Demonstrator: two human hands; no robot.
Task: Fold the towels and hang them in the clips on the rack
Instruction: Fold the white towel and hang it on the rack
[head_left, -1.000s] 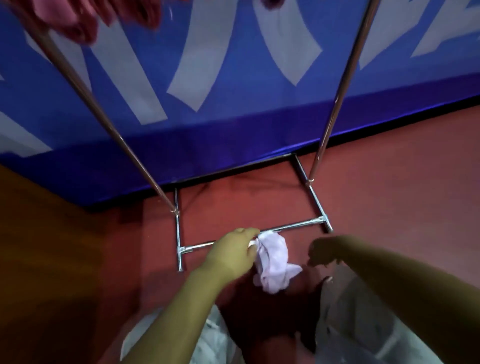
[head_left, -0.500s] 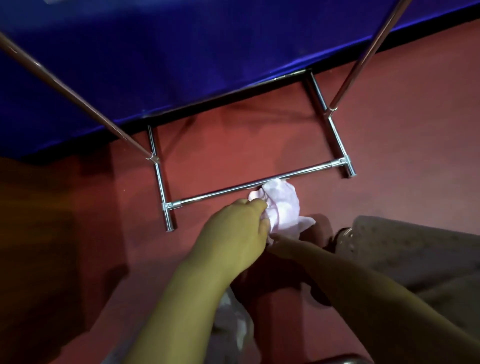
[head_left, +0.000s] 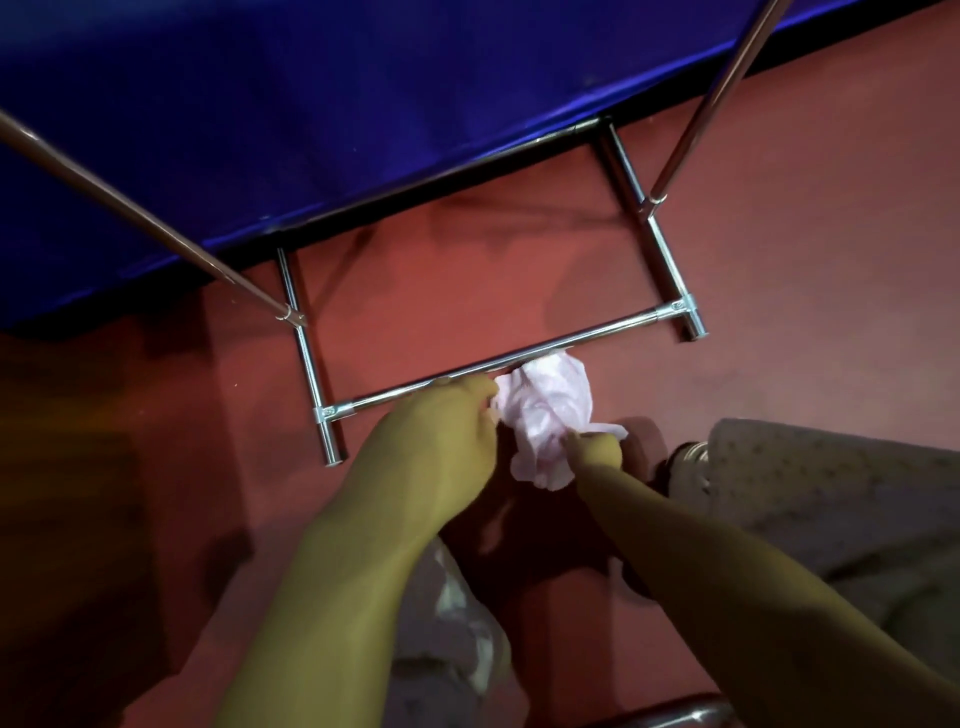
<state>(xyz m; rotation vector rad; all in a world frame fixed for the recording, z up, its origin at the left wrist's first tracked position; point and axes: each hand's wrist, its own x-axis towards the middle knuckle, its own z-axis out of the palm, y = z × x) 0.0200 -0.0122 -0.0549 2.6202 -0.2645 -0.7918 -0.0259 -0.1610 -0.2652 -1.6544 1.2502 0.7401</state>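
Note:
A crumpled pale pink towel (head_left: 545, 410) hangs bunched between both my hands, low over the red floor and just in front of the rack's bottom crossbar. My left hand (head_left: 441, 441) grips the towel's left side with curled fingers. My right hand (head_left: 595, 449) pinches its lower right edge. The chrome rack (head_left: 571, 340) shows only its base frame and two slanting uprights; its top bar and the clips are out of view.
A blue cloth wall (head_left: 311, 130) runs behind the rack. My trouser legs (head_left: 831, 493) and a shoe (head_left: 685, 457) are at the lower right. More pale cloth (head_left: 467, 623) lies under my left forearm. A dark shape fills the left edge.
The view tipped down, so the rack's top with the red cloth left the frame. My right hand came in from the right and took hold of the towel's lower edge.

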